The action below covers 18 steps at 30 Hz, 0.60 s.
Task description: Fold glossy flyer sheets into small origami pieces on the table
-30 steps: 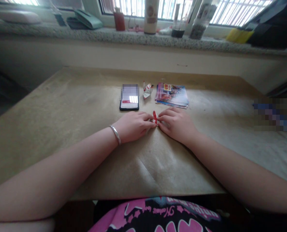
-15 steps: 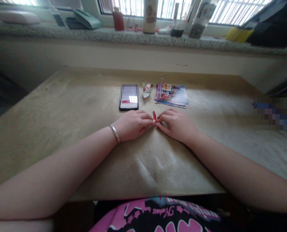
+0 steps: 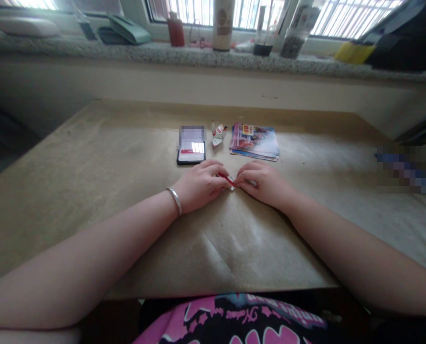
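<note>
My left hand point(image 3: 198, 185) and my right hand point(image 3: 265, 184) rest on the brown paper-covered table point(image 3: 91, 181), fingertips meeting over a small red and white folded paper piece point(image 3: 229, 181). Both hands pinch it between thumb and fingers, and most of it is hidden under them. A silver bangle point(image 3: 174, 200) circles my left wrist. Just beyond my left hand lies a phone point(image 3: 191, 148) with a lit screen.
A folded paper figure point(image 3: 218, 133) stands behind the hands, beside a stack of coloured paper sheets point(image 3: 255, 141). Bottles, jars and a teal case line the stone windowsill point(image 3: 198, 55) at the back. A blurred object point(image 3: 408, 169) lies at the table's right.
The paper piece stood upright between my fingertips; now it is tipped over and pressed low, with my fingers closed further over it.
</note>
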{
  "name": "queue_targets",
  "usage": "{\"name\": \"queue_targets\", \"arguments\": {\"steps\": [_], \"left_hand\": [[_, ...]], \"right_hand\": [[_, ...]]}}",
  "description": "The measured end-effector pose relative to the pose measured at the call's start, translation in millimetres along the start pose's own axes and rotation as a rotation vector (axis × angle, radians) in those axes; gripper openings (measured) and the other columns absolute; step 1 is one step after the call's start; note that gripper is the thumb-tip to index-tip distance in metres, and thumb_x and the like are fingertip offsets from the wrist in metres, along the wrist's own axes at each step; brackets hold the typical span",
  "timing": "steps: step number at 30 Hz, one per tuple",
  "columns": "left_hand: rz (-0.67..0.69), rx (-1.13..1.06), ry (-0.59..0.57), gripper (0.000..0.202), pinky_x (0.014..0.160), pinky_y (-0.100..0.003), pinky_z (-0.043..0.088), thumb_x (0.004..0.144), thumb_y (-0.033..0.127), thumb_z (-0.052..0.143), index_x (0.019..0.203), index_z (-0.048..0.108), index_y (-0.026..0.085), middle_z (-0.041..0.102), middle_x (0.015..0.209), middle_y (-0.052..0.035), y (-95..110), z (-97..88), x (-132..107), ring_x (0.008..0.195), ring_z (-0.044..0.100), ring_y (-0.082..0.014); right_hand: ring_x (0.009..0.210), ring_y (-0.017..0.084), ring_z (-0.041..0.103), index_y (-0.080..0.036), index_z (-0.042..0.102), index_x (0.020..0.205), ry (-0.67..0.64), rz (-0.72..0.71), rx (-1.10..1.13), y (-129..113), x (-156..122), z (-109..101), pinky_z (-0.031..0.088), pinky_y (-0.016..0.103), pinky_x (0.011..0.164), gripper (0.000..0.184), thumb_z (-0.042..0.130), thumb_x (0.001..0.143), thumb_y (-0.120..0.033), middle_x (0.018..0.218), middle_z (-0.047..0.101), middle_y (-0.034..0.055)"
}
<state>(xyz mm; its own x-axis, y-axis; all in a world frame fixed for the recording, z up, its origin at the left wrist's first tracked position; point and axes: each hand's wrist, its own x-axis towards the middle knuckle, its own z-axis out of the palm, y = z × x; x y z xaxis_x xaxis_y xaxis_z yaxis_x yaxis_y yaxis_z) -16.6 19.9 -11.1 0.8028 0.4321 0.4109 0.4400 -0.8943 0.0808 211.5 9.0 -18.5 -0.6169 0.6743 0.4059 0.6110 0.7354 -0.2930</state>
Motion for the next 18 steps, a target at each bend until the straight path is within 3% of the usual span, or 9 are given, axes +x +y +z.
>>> {"name": "queue_targets", "arguments": {"steps": [4, 10, 18], "left_hand": [[-0.063, -0.036, -0.067, 0.024, 0.084, -0.029, 0.049, 0.087, 0.016, 0.051, 0.102, 0.068, 0.020, 0.069, 0.101, -0.0045, -1.4, 1.5, -0.6, 0.090, 0.062, -0.0156], [-0.075, -0.032, -0.056, 0.024, 0.080, -0.028, 0.050, 0.089, 0.017, 0.051, 0.100, 0.071, 0.021, 0.069, 0.101, -0.0044, -1.9, 2.6, -2.2, 0.088, 0.061, -0.0148], [-0.058, 0.095, -0.078, 0.021, 0.069, -0.025, 0.043, 0.092, 0.026, 0.051, 0.095, 0.072, 0.023, 0.065, 0.084, -0.0040, 2.2, -2.4, -1.2, 0.076, 0.056, -0.0140]], "right_hand": [[0.087, 0.020, 0.058, -0.021, 0.070, 0.085, -0.032, 0.036, -0.073, -9.5, -0.1, -3.5, 0.045, 0.033, 0.081, 0.013, 0.057, 0.083, -0.021, 0.087, 0.069, 0.0052], [0.088, 0.023, 0.056, -0.020, 0.069, 0.084, -0.071, 0.071, -0.173, -21.9, 0.7, -7.8, 0.043, 0.034, 0.077, 0.022, 0.060, 0.084, -0.041, 0.090, 0.068, 0.0070], [0.090, 0.022, 0.056, -0.021, 0.069, 0.085, -0.067, 0.099, -0.114, -19.0, -0.7, -5.2, 0.043, 0.034, 0.080, 0.017, 0.061, 0.083, -0.036, 0.091, 0.067, 0.0063]]}}
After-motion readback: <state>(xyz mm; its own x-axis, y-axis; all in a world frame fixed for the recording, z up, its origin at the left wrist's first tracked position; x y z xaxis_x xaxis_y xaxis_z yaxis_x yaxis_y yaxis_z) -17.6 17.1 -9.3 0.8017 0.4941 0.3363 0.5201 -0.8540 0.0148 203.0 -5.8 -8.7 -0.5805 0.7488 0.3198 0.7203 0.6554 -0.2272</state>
